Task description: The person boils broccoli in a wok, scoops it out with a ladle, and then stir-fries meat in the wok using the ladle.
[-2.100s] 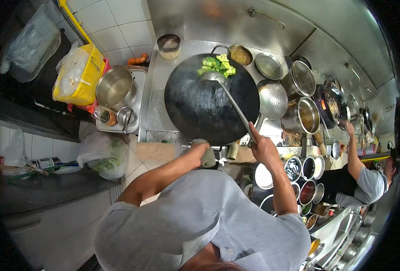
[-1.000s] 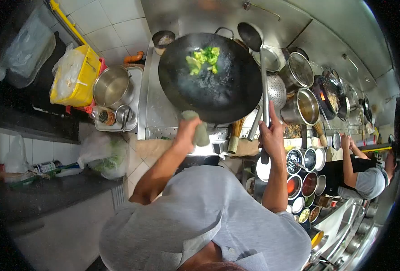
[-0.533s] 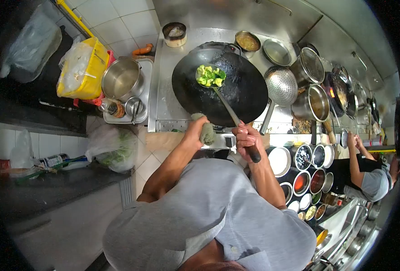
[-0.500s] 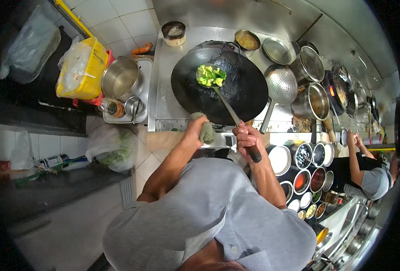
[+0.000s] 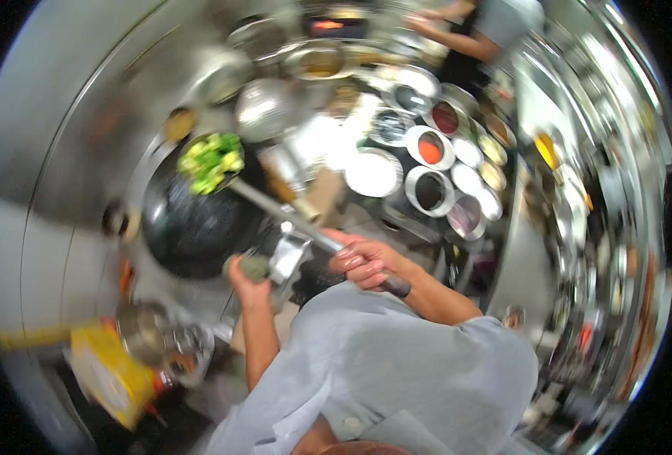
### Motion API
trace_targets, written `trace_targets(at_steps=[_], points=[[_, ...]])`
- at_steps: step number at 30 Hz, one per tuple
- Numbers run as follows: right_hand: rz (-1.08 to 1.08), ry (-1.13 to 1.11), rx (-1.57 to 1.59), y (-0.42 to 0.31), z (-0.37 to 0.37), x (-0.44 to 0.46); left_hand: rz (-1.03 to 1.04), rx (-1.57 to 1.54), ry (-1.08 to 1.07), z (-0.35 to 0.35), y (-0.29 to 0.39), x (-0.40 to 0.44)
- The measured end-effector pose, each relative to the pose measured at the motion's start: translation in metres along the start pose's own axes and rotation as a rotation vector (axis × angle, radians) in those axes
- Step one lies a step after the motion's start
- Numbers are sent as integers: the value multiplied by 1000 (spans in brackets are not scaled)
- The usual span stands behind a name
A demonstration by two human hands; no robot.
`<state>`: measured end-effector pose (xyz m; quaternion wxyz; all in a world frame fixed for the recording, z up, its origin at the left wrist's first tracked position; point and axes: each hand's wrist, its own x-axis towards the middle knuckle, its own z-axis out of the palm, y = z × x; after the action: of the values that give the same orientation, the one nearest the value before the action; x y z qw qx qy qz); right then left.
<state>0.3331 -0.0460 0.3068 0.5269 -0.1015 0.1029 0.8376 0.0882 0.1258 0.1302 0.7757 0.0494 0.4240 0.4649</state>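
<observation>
My right hand [image 5: 368, 262] is closed around the handle of a long metal ladle [image 5: 279, 214]. Chopped green vegetables [image 5: 209, 163] fill the ladle's bowl, which is over the far side of a black wok [image 5: 188, 239]. Near the wok's front rim, my left hand [image 5: 249, 287] grips a bunched grey-green cloth [image 5: 257, 268]. Motion blur hides whether the cloth touches the rim.
On the right stand several containers of sauces and seasonings, among them a bowl of red sauce [image 5: 430, 149]. A perforated strainer [image 5: 266, 110] lies beyond the wok. A yellow bin [image 5: 112, 371] sits lower left. Another person's arm [image 5: 457, 39] shows at the top.
My view has swung to the right, so the wok now appears at left. The ladle of vegetables has moved toward the wok's strainer-side rim. Both hands keep their holds.
</observation>
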Motion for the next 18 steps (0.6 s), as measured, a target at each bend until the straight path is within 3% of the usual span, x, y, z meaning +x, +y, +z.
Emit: trace_targets(at_steps=[1,6,8,10,14,16,18], points=[[-33,-44,48,4,-3,-21,-27,36,-71,8,3,-3],[-346,-165,68,33,-28,-123,-11,82,69,1,13,38],[-546,-44,-1,48,-36,-169,-33,106,177,5,19,39],[-670,-68,-17,61,-46,-213,-15,126,108,9,21,45],[-1073,-16,133,79,-71,-307,21,66,215,24,14,54],[-1258,102,125,79,-91,-358,50,47,252,40,4,50],[-1387,378,110,72,-94,-407,71,31,280,61,-6,34]])
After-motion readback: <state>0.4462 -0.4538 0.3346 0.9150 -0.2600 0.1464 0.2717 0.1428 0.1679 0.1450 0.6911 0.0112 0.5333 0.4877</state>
